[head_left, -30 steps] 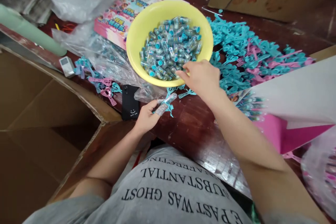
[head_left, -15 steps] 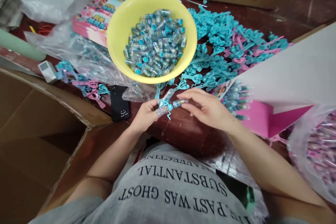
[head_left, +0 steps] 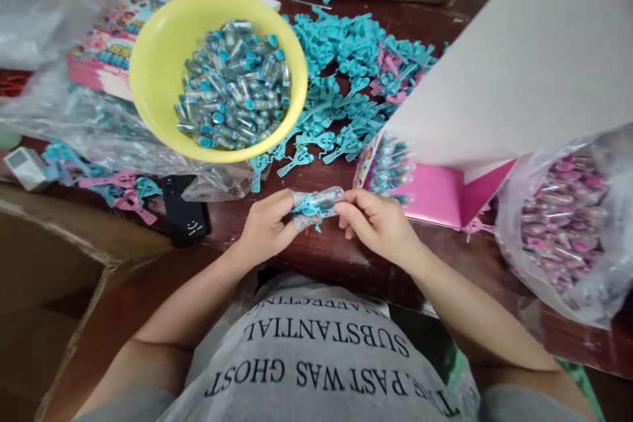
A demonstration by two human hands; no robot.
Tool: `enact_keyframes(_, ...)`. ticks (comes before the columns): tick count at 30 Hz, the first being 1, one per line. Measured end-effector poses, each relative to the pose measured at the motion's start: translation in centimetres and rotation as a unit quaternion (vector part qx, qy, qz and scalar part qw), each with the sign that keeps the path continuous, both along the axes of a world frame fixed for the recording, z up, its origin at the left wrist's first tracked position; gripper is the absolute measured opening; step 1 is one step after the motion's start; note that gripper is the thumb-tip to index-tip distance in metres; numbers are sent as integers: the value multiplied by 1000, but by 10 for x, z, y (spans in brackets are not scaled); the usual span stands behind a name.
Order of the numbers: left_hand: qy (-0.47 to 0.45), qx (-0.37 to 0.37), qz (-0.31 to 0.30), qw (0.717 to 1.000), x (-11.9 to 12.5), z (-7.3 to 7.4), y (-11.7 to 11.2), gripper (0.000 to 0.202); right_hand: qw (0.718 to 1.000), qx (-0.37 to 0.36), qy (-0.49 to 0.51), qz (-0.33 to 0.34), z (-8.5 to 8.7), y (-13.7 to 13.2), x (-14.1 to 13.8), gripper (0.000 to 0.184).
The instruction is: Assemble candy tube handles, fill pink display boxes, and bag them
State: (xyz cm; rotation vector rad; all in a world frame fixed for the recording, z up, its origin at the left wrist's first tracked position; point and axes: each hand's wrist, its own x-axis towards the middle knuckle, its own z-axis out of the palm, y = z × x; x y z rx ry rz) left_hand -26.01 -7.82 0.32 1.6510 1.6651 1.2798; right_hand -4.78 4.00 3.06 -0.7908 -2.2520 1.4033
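My left hand (head_left: 267, 227) is closed on a blue plastic piece (head_left: 307, 204), pinching it between fingertips wrapped in glittery grey tape. A clear round-ended tube (head_left: 328, 196) points right from that piece. The thumb and fingers of my right hand (head_left: 383, 223) are closed at the tube's right side; a second small tube there is mostly covered by the fingers. Above my hands stands a yellow bowl (head_left: 148, 79) with many small clear capsules with blue caps (head_left: 237, 92). Blue plastic pieces (head_left: 341, 39) lie heaped beside it, with some pink ones among them.
A display box (head_left: 438, 191) with a raised white lid holds blue-tipped items. To its right is a clear bag (head_left: 568, 224) of pink items. A black phone (head_left: 185, 211) and pink plastic pieces (head_left: 123, 188) lie left, near an open carton (head_left: 103, 237).
My right hand has brought the small capsule against the blue piece, its fingers now closing at the tube. The view has shifted right, so the bowl and table things appear further left.
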Motion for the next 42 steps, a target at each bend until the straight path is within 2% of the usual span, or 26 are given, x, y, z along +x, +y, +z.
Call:
enact_keyframes(3,26,12,-9,1000,12,9,8,11,999,-39,-2,-33,7,1,15,35)
enact_keyframes(7,7,-9,-30,999,39,19,31,36,997,17,43,-58,21,5,41,53)
enact_keyframes(10,58,-11,-84,995,57,28,59,56,993,81,50,-67,36,13,73,29)
enact_keyframes(11,84,0,-90,992,60,31,71,59,989,104,51,-93,41,19,86,24)
enact_keyframes(14,149,51,-99,983,65,37,113,55,961,186,29,-204,48,52,124,25)
enact_keyframes(16,182,63,-138,972,66,36,141,47,952,225,-19,-208,41,82,139,22)
enact_keyframes(18,210,54,-186,958,67,31,163,44,956,237,-81,-154,25,113,142,20)
enact_keyframes(20,227,36,-207,951,68,23,177,44,957,239,-138,-95,7,138,135,24)
enact_keyframes(23,228,13,-193,954,69,14,183,45,947,242,-208,-33,-6,161,121,28)
enact_keyframes(28,234,20,-173,956,68,9,181,42,925,241,-294,12,5,174,109,21)
enact_keyframes(32,277,49,-165,945,69,9,181,40,907,265,-326,-3,14,165,94,20)
enact_keyframes(36,295,53,-156,941,72,8,181,44,866,351,-353,-47,17,143,87,30)
enact_keyframes(39,284,51,-154,945,75,10,174,46,842,397,-362,-57,7,132,87,38)
enact_keyframes(42,259,69,-108,957,72,8,154,45,845,407,-339,-68,-12,130,90,38)
